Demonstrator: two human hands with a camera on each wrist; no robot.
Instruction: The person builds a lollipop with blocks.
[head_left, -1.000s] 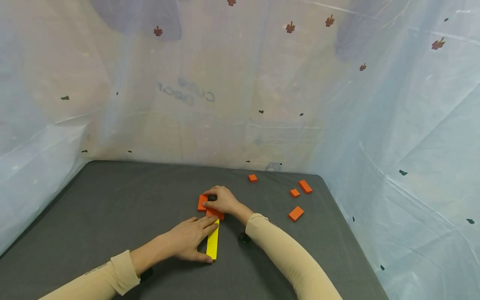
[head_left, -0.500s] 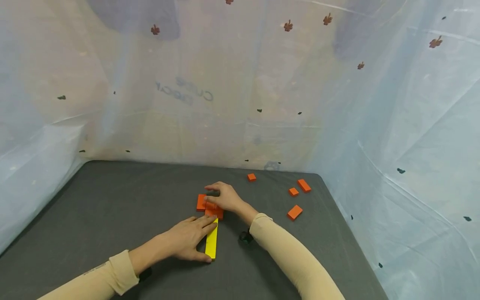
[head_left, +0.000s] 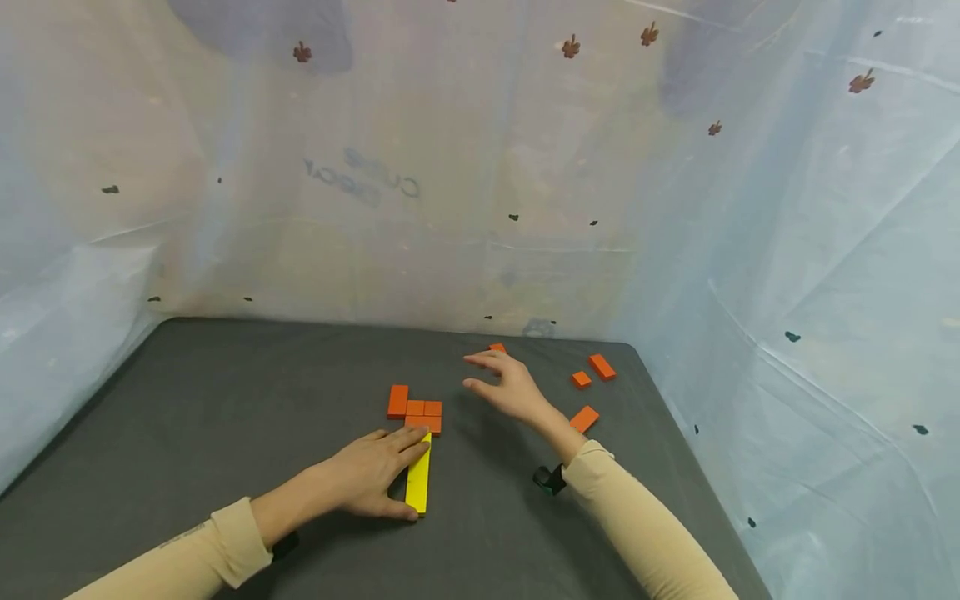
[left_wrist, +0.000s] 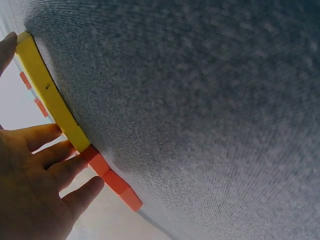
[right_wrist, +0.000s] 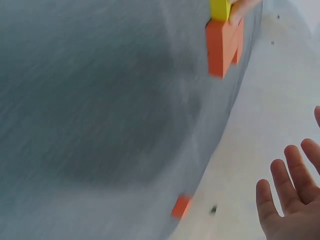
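My left hand [head_left: 375,473] rests with spread fingers along a long yellow block [head_left: 418,479], thumb at its near end and fingertips at the far end. In the left wrist view its fingers [left_wrist: 65,170] look straight, and some reach the orange blocks [left_wrist: 107,172]. Beyond the yellow block, a flat orange block [head_left: 423,427] lies crosswise. Two small orange squares sit side by side behind it, and an orange rectangular block [head_left: 397,402] stands off their left. My right hand [head_left: 513,387] hovers to the right of this group, fingers apart, holding nothing.
At the back, a small orange block [head_left: 497,347] shows partly behind the right hand. To the right lie an orange square [head_left: 581,380] and two orange rectangles [head_left: 602,367]. Translucent sheeting [head_left: 420,275] hangs around the dark grey table [head_left: 247,392].
My right hand has let go at the small orange squares and moved right and up off them, uncovering them. The left hand stays on the yellow block. The view has shifted slightly.
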